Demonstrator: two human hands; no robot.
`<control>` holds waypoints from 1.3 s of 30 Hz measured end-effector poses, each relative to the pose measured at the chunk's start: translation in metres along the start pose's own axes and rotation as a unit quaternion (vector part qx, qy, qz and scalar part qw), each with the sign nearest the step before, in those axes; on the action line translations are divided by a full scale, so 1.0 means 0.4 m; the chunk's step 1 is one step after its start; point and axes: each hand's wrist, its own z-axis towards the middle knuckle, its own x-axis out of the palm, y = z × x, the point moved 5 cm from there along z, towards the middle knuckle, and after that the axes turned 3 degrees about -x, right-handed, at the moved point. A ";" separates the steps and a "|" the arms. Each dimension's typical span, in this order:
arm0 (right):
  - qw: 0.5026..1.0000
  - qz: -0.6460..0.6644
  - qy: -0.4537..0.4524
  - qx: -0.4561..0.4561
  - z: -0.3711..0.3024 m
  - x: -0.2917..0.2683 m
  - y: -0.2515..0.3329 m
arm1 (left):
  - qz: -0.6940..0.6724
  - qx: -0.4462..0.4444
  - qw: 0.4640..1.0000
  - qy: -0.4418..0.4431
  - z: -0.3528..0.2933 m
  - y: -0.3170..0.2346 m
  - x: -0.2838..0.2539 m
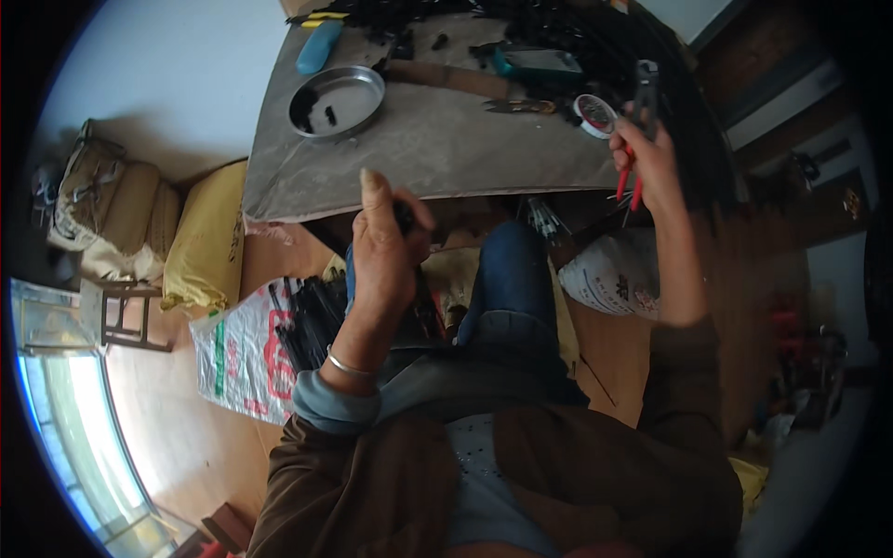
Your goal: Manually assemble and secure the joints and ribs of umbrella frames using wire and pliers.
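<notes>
My left hand [383,237] is raised in front of the table's near edge, thumb pointing up. Its fingers are curled round a small black piece [403,216], mostly hidden by the hand. Over the right part of the table, my right hand [651,158] grips red-handled pliers [646,86] with the dark jaws pointing away from me. Just left of that hand is a round white tub [594,115] with dark reddish contents. A shallow metal pan [336,102] holding a few black bits sits on the table's left side.
Scissors [519,107], a teal-edged box [538,64], a blue case [320,46] and heaped black pieces [446,19] lie on the grey-covered table [465,153]. Black strips [316,321] rest on a printed plastic sack to my left. A white sack [609,274] stands under the table at right.
</notes>
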 end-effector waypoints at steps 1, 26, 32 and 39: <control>0.997 -0.064 0.001 0.036 0.049 -0.051 -0.087 | 0.003 -0.003 1.000 0.007 0.003 0.003 0.007; 0.898 -0.438 0.034 -0.015 0.339 -0.067 -0.185 | -0.055 -0.057 0.997 -0.003 0.093 0.062 -0.001; 0.985 -0.030 0.083 0.145 0.258 0.007 -0.124 | -0.048 -0.018 0.998 0.028 0.067 0.057 -0.014; 0.811 0.479 0.263 0.211 -0.048 0.316 -0.016 | -0.012 0.138 0.973 0.185 0.016 0.021 0.033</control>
